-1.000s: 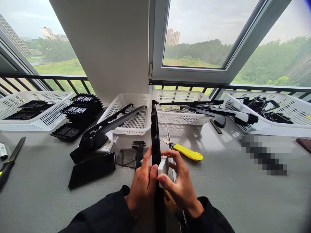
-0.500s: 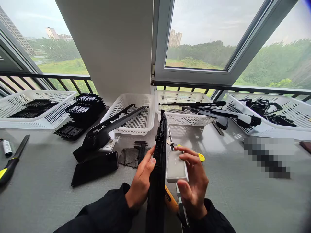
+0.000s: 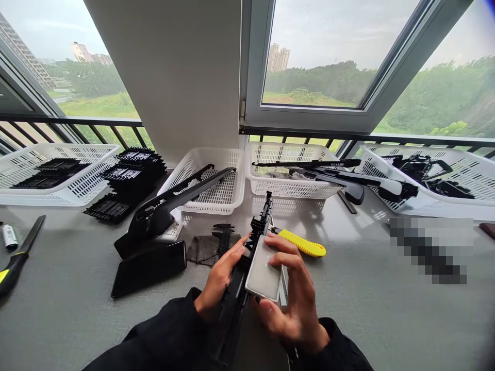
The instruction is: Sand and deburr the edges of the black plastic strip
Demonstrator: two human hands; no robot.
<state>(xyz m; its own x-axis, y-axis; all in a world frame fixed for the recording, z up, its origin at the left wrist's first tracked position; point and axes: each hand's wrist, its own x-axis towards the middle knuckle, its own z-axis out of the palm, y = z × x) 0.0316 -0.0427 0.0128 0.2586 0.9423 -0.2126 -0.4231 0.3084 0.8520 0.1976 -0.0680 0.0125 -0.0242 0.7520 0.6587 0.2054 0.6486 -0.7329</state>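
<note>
Long black part (image 3: 238, 288) and white block (image 3: 265, 270), held above the worktop (image 3: 371, 309).
The left hand (image 3: 220, 278) grips the tilted part's left side; the right hand (image 3: 296, 286) pinches the block, which overlaps the part's right edge. Beyond them lie a caliper (image 3: 223, 238) and a yellow knife (image 3: 303, 243).
</note>
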